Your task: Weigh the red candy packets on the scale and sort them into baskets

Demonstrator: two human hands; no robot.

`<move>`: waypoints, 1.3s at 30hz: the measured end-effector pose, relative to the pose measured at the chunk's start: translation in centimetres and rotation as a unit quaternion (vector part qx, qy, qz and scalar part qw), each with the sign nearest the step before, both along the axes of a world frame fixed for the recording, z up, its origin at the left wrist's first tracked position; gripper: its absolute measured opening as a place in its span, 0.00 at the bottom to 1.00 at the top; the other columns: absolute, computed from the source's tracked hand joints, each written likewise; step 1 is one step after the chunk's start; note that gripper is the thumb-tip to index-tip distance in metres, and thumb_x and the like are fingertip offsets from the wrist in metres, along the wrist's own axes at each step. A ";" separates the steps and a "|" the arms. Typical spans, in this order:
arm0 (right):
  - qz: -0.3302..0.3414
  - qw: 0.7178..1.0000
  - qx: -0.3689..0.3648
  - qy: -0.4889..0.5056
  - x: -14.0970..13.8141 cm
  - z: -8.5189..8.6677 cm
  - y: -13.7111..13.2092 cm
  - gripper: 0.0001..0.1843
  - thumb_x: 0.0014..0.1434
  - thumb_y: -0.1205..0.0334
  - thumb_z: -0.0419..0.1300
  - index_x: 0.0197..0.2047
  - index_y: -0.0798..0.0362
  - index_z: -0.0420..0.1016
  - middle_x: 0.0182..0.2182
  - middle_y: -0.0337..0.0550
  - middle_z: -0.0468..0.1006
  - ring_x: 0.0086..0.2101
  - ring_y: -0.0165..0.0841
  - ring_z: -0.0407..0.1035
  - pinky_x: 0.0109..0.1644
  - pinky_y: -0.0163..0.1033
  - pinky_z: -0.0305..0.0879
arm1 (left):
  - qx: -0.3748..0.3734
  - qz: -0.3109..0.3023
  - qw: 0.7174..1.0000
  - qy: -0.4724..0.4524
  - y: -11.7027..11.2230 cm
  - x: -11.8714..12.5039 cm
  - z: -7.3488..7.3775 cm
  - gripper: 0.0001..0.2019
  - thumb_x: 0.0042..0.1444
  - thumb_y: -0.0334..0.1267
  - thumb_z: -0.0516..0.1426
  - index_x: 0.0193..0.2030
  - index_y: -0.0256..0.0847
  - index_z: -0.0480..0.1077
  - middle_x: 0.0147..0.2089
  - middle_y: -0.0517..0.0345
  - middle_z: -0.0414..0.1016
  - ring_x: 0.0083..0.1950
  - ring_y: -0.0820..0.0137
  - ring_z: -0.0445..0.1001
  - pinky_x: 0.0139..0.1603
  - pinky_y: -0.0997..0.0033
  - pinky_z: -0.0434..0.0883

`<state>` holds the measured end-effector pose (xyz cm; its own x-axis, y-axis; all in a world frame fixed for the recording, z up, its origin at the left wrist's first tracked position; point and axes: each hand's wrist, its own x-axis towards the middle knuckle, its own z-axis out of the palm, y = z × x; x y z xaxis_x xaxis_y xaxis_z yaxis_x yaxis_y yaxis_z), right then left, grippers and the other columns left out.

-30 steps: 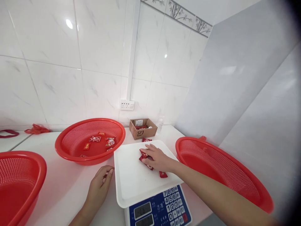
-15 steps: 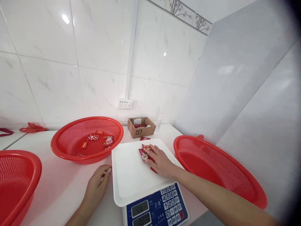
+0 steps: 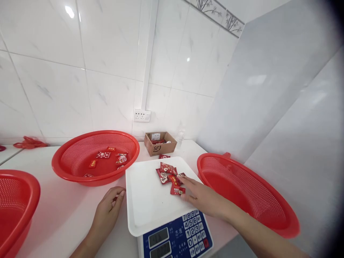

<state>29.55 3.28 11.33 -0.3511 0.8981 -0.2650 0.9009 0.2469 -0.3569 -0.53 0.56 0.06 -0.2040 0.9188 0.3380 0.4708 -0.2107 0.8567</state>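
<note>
With right grip released and spread at small red packets, near right edge of white tray; with left grip curled by left edge (cannot tell if holding anything). Probably light, slippery, perhaps fragile; better to pinch at the ends.

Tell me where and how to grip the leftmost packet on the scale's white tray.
The leftmost packet is probably best pinched by its exposed left edge, coming from the left. It lies nearly flat on the white tray, that side unobstructed, while neighbouring packets crowd its right and far sides.
</note>
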 end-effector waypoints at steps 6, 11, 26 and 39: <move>0.058 0.998 -0.005 0.016 -0.6 1.0 -2.4 0.33 0.57 0.44 0.52 0.65 0.38 0.52 0.64 0.34 0.53 0.62 0.42 0.49 0.63 0.48 0.48 | -0.008 0.000 1.000 0.005 0.0 0.1 0.1 0.16 0.55 0.54 0.49 0.33 0.45 0.69 0.36 0.57 0.72 0.37 0.65 0.72 0.34 0.69 0.70; 0.090 0.995 0.052 0.009 -1.9 0.5 -1.6 0.29 0.58 0.52 0.54 0.62 0.42 0.59 0.65 0.37 0.51 0.63 0.41 0.47 0.63 0.46 0.50 | -0.005 -0.005 1.000 0.005 -0.2 0.1 0.3 0.16 0.55 0.53 0.49 0.33 0.44 0.69 0.36 0.57 0.72 0.37 0.65 0.72 0.34 0.69 0.70; 0.078 0.971 0.222 -0.048 -3.3 -2.0 1.2 0.15 0.61 0.63 0.50 0.47 0.49 0.74 0.50 0.48 0.70 0.47 0.42 0.67 0.44 0.45 0.67 | -0.025 -0.026 0.999 0.006 -0.1 0.3 0.3 0.16 0.55 0.51 0.49 0.36 0.43 0.69 0.38 0.54 0.73 0.38 0.64 0.72 0.35 0.66 0.71; 0.134 0.967 0.200 -0.081 -3.3 -2.7 2.5 0.26 0.60 0.69 0.46 0.62 0.51 0.58 0.67 0.49 0.45 0.65 0.46 0.34 0.62 0.58 0.41 | -0.029 -0.041 0.999 0.010 0.1 0.1 -0.3 0.13 0.53 0.47 0.49 0.36 0.43 0.69 0.38 0.55 0.73 0.37 0.65 0.72 0.35 0.68 0.71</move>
<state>26.23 5.77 8.61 -0.5692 0.8221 0.0132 0.8210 0.5692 -0.0440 -0.38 0.63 -0.23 -0.1220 0.9500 0.2875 0.4707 -0.1997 0.8594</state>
